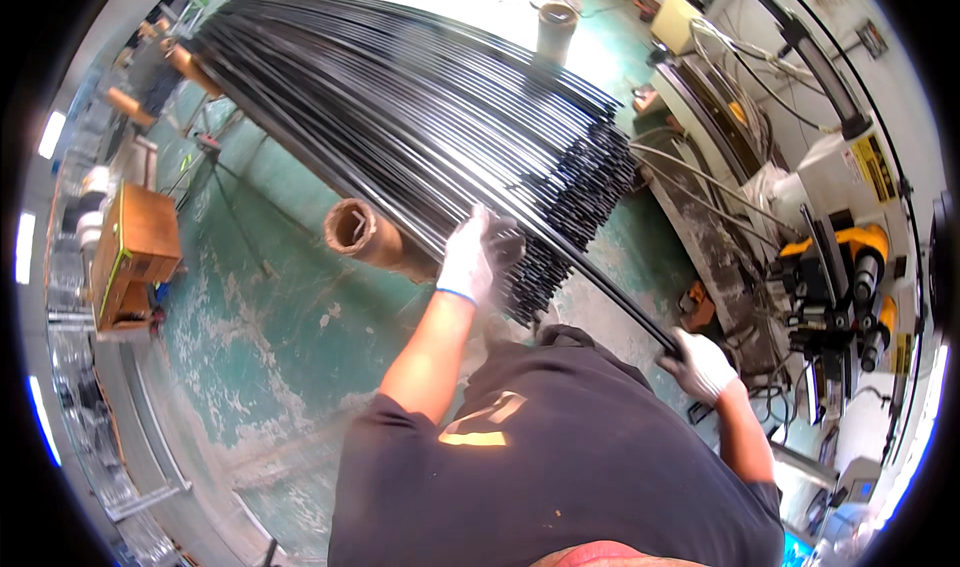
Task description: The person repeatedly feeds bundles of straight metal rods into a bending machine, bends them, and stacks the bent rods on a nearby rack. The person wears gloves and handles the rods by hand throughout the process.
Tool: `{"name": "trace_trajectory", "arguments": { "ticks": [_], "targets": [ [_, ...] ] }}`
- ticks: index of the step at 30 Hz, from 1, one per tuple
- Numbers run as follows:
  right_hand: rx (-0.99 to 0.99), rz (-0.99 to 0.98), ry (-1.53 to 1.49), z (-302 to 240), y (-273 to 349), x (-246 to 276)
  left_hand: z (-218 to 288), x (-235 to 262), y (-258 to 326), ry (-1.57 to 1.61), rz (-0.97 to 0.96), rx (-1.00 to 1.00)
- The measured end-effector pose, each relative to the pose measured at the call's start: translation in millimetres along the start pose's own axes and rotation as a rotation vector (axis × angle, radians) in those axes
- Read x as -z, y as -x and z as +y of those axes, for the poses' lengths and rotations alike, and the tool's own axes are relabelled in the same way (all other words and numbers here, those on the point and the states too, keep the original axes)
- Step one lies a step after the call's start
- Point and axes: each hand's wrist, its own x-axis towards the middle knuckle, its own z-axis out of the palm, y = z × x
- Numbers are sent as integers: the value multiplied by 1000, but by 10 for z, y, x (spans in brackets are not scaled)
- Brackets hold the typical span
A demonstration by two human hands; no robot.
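A large bundle of long, thin black rods (400, 77) stretches from the far left toward me, its uneven near ends (585, 192) bunched in front of my body. My right hand (703, 365), in a white glove, is closed around the near end of a black rod (610, 289) that sticks out past the others to the right. Over the near left side of the bundle is my left hand (478, 252), in a white glove with dark patches. Its fingers are blurred, and I cannot make out whether they grip a rod.
A brown cardboard tube (362, 235) stands left of the bundle, and another tube (556, 32) stands behind it. At right is a machine with cables and yellow-black parts (860, 257). A wooden cabinet (138, 252) stands at left on the worn green floor (290, 357).
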Motion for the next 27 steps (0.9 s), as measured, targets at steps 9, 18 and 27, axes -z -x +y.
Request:
{"name": "trace_trajectory", "arguments": {
  "ticks": [9,18,27],
  "targets": [
    [-369,479,159,712,863,-506,-192,-838,-168,159,31,102],
    [-489,805,172,3415,1476,-1153,-859,-1779,-177,158,-113,63],
    [-682,1453,-1763,5078,1835,-1432,-1863,-3616,-95,161,-411,-27]
  ]
}}
